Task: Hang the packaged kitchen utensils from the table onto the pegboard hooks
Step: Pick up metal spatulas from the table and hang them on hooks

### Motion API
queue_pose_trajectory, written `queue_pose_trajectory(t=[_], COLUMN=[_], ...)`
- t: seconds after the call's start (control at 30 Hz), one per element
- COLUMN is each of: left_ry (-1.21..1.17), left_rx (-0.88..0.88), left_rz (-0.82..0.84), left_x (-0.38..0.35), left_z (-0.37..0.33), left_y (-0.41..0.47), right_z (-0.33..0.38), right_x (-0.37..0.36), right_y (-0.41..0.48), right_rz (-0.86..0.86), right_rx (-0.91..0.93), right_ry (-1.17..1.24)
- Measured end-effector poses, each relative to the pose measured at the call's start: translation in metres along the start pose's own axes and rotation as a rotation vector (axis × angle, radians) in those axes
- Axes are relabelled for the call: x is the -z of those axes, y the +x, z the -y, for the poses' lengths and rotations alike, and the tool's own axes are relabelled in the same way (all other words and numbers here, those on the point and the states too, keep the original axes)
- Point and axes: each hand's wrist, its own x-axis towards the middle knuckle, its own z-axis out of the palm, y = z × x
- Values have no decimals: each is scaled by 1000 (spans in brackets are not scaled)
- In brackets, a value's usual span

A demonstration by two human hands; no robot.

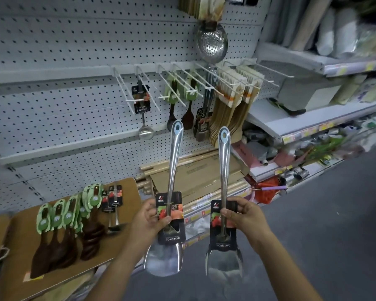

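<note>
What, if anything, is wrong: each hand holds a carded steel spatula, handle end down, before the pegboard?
The direction. In the head view, left hand and right hand each hold a carded steel spatula, left spatula and right spatula both handle end up, before the pegboard.

Both arms are bare and reach out in front of the person. The left arm point(117, 268) slants up toward the right. The right arm point(282, 266) slants up toward the left. The two hands are side by side, a little apart, at about the same height. The left hand point(149, 218) pinches a shiny spatula point(174, 161) low on its handle. Its thumb point(163, 220) lies across the front and its fingers are curled behind. The right hand point(244, 213) pinches a second spatula point(224, 166) the same way, with the thumb in front. Both hands hold their spatulas standing up, wide ends down.
</note>
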Motion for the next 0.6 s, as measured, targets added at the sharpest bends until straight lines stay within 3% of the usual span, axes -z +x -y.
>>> queue_pose_trajectory(t=[0.33,0.6], left_ry=[-8,-63], left_rx=[49,8], left_rz=[-40,-185], left_x=[-44,-123], left_z=[-7,-16], left_y=[45,56], right_z=[18,35], right_x=[29,101], right_y=[74,138], right_rz=[46,175], right_rx=[49,69], right_ry=[-16,-22])
